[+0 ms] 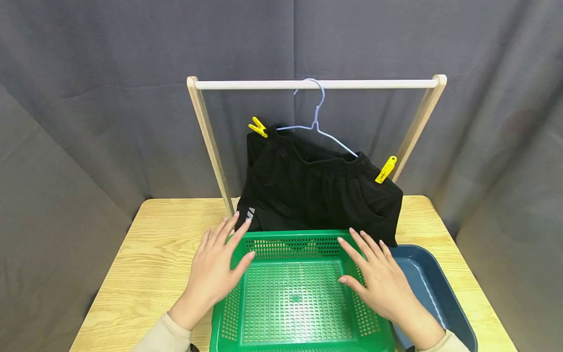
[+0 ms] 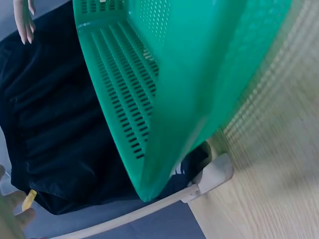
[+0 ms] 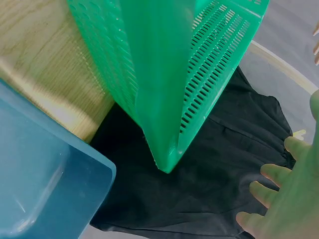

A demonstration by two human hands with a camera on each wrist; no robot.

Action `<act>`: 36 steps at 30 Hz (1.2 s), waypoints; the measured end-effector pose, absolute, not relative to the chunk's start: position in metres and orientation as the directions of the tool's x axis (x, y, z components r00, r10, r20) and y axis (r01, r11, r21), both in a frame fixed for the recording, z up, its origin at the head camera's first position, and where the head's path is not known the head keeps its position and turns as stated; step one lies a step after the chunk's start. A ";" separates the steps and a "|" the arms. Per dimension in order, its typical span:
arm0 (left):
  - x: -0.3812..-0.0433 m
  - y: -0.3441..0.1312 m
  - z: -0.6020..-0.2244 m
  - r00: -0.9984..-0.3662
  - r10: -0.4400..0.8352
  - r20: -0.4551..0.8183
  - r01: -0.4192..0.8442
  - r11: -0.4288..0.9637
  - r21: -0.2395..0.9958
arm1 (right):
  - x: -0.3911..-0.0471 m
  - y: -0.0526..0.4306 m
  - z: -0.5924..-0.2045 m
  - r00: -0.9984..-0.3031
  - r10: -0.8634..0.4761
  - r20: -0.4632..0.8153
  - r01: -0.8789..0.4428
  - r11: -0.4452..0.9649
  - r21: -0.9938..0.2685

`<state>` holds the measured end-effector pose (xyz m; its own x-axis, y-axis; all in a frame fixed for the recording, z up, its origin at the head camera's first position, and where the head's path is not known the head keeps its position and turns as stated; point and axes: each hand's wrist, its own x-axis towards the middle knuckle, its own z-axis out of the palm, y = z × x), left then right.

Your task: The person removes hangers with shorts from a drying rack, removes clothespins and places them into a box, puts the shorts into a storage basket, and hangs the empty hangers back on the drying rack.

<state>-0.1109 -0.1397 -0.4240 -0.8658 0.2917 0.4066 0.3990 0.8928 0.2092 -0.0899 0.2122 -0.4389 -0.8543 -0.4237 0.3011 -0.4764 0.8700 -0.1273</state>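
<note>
Grey curtain [image 1: 132, 58] encloses a wood-grain worktop [image 1: 145, 274]. A green basket [image 1: 296, 300] stands at the near side, a blue tray [image 1: 420, 278] to its right. Left hand [image 1: 214, 271] and right hand [image 1: 381, 281] are held above the basket's left and right sides; on both, fingers [image 1: 237, 236] are spread, apart from the basket. Black shorts [image 1: 321, 195] are beyond the fingertips, behind the basket, on a pale purple hanger [image 1: 316, 120] hooked over a rack [image 1: 207, 132]. Two yellow clips [image 1: 386, 169] sit at the waistband, one per side.
</note>
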 end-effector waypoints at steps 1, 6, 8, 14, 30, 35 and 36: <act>-0.114 -0.141 -0.423 -0.861 0.286 0.421 0.402 0.889 0.218 | -0.090 0.212 -0.439 -0.854 -0.423 0.303 -0.476 0.870 -0.129; -0.127 -0.147 -0.420 -0.837 0.252 0.486 0.425 0.859 0.285 | -0.089 0.213 -0.439 -0.854 -0.420 0.306 -0.475 0.871 -0.129; -0.133 -0.148 -0.420 -0.832 0.227 0.506 0.424 0.848 0.318 | -0.089 0.213 -0.439 -0.853 -0.421 0.309 -0.476 0.870 -0.128; -0.154 -0.152 -0.420 -0.807 0.154 0.570 0.425 0.821 0.380 | -0.088 0.211 -0.437 -0.853 -0.418 0.312 -0.474 0.871 -0.130; -0.191 -0.156 -0.405 -0.833 -0.119 0.541 0.329 0.680 0.655 | -0.083 0.214 -0.434 -0.875 -0.393 0.283 -0.441 0.888 -0.132; -0.202 -0.156 -0.402 -0.813 -0.197 0.547 0.324 0.628 0.708 | -0.083 0.216 -0.432 -0.870 -0.396 0.294 -0.446 0.886 -0.124; -0.204 -0.155 -0.402 -0.815 -0.213 0.539 0.316 0.617 0.721 | -0.084 0.216 -0.432 -0.868 -0.399 0.294 -0.449 0.885 -0.124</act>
